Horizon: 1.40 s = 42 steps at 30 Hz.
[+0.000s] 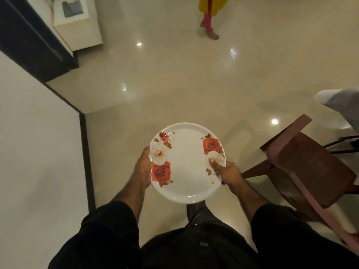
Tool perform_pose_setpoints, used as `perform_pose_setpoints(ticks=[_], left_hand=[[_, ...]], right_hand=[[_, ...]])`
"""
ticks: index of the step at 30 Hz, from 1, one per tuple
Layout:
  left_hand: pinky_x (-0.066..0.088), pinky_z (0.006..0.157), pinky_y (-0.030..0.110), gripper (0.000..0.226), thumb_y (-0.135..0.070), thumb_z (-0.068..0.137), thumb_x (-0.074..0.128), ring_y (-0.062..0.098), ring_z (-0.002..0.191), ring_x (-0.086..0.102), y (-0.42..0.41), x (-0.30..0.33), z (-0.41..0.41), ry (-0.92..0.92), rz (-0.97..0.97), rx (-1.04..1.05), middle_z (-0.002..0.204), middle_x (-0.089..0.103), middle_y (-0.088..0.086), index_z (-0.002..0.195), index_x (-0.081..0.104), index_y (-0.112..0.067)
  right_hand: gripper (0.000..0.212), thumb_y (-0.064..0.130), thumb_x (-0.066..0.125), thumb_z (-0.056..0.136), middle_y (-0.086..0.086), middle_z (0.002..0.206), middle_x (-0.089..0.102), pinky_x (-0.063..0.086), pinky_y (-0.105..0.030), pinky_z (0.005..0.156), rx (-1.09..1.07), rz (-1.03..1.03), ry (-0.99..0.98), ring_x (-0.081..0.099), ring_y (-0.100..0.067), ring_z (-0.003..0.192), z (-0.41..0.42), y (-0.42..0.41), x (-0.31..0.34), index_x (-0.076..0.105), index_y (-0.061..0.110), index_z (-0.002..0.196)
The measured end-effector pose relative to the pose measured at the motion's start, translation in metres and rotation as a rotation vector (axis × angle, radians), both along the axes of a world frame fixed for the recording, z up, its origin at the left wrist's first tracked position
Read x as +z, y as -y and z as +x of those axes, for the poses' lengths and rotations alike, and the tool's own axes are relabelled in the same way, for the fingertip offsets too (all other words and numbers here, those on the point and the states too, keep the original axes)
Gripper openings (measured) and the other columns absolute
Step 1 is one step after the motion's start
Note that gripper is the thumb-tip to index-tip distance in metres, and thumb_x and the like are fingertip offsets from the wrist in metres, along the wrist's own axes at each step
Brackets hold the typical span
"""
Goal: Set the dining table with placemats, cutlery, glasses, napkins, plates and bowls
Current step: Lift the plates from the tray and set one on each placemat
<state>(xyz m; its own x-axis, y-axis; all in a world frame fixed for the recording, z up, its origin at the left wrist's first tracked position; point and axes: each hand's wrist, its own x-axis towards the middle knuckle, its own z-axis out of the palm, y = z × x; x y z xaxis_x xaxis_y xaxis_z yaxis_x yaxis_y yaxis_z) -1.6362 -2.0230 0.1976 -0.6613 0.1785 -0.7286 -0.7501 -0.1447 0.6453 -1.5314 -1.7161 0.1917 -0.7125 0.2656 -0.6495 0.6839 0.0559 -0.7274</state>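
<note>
I count one plate [187, 164] in the head view: round, white, printed with two rose clusters, one on its left side and one on its right. The plate is held level in the air above the floor [174, 78], in front of my torso, and rests on no surface.

I count two hands on the plate. The left hand [143, 167] lies along the plate's left rim, palm against the edge; its fingers pass beneath the plate and are hidden, so I cannot tell how far they curl. The right hand [226, 171] grips the plate's right rim, thumb pressed on the upper face over the right rose cluster, fingers folded under the edge. Both forearms emerge from dark sleeves below the plate.

To the right of the plate stands one wooden chair [303, 167], brown with a pinkish edge, close to the right hand but not touching it. Further right of the plate, a pale cloth-covered corner [338, 101] enters the frame; I cannot tell what it belongs to.

Left of the plate runs one white wall [35, 142] with a dark skirting strip. Far beyond the plate, one white cabinet [77, 26] stands against the wall, and one second person [210, 14] is on the floor, shown only as legs and a yellow garment.
</note>
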Motion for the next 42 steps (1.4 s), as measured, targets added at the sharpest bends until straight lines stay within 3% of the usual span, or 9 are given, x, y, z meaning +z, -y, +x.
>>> perform_pose_setpoints(ticks=[3,6,8,13,17,26,35,39,42], left_hand=[[0.061,0.076,0.058,0.059,-0.058,0.109,0.043,0.041,0.093,0.075,-0.038,-0.010,-0.072,-0.040,0.009,-0.074,0.115,0.069,0.025,0.125,0.070,-0.008],[0.050,0.095,0.079,0.065,-0.064,0.105,0.047,0.054,0.120,0.065,-0.082,-0.002,-0.139,-0.003,-0.015,-0.092,0.136,0.065,0.029,0.137,0.066,-0.011],[0.046,0.101,0.080,0.065,-0.065,0.104,0.048,0.053,0.125,0.062,-0.116,0.004,-0.182,-0.025,-0.010,-0.107,0.138,0.065,0.027,0.138,0.067,-0.013],[0.055,0.100,0.065,0.069,-0.069,0.104,0.041,0.043,0.113,0.069,-0.207,0.014,-0.283,-0.013,-0.003,-0.169,0.129,0.072,0.022,0.137,0.069,-0.015],[0.052,0.103,0.068,0.070,-0.070,0.102,0.046,0.046,0.123,0.066,-0.292,-0.001,-0.378,-0.013,0.015,-0.294,0.135,0.069,0.023,0.139,0.067,-0.015],[0.055,0.084,0.065,0.076,-0.073,0.097,0.051,0.045,0.097,0.069,-0.497,-0.007,-0.550,0.054,0.040,-0.715,0.118,0.069,0.026,0.137,0.067,-0.010],[0.056,0.073,0.046,0.068,-0.072,0.083,0.067,0.032,0.075,0.066,-0.742,0.005,-0.610,0.130,0.037,-0.987,0.089,0.068,0.011,0.122,0.068,-0.016],[0.059,0.079,0.050,0.074,-0.077,0.086,0.062,0.034,0.091,0.070,-0.846,0.008,-0.607,0.124,-0.027,-0.992,0.113,0.070,0.013,0.129,0.065,-0.017],[0.052,0.094,0.067,0.078,-0.069,0.097,0.056,0.044,0.106,0.067,-0.920,0.022,-0.599,0.138,0.150,-1.145,0.129,0.064,0.023,0.149,0.056,-0.010]], right_hand=[[0.047,0.065,0.075,0.085,0.002,0.087,0.081,0.063,-0.032,0.061,-0.038,-0.008,-0.008,0.079,-0.017,0.075,-0.063,-0.034,0.000,0.077,0.021,0.102],[0.048,0.066,0.074,0.085,0.001,0.085,0.081,0.059,-0.029,0.058,-0.076,-0.006,-0.002,0.078,-0.019,0.075,-0.119,-0.074,0.010,0.079,0.020,0.098],[0.046,0.062,0.075,0.087,-0.002,0.081,0.080,0.055,-0.029,0.056,-0.118,0.005,-0.010,0.077,-0.020,0.072,-0.153,-0.102,0.021,0.081,0.017,0.092],[0.045,0.059,0.077,0.087,-0.005,0.083,0.081,0.058,-0.036,0.063,-0.238,-0.007,-0.037,0.079,-0.026,0.078,-0.226,-0.174,0.033,0.081,0.014,0.092],[0.042,0.059,0.078,0.085,-0.002,0.086,0.081,0.063,-0.046,0.076,-0.406,-0.006,-0.029,0.079,-0.024,0.080,-0.280,-0.233,0.019,0.080,0.018,0.095],[0.043,0.055,0.077,0.088,-0.003,0.083,0.081,0.064,-0.040,0.074,-0.787,0.016,-0.045,0.079,-0.021,0.078,-0.371,-0.348,0.028,0.080,0.013,0.096],[0.042,0.054,0.080,0.085,-0.002,0.087,0.081,0.065,-0.040,0.077,-1.091,0.018,-0.104,0.080,-0.021,0.081,-0.398,-0.507,0.012,0.080,0.015,0.100],[0.041,0.055,0.078,0.087,0.000,0.088,0.081,0.062,-0.033,0.069,-1.155,-0.022,-0.144,0.079,-0.021,0.083,-0.394,-0.595,0.016,0.078,0.018,0.102],[0.034,0.050,0.078,0.089,0.001,0.078,0.080,0.058,-0.025,0.058,-1.231,-0.003,-0.159,0.078,-0.016,0.072,-0.384,-0.652,0.032,0.078,0.016,0.094]])
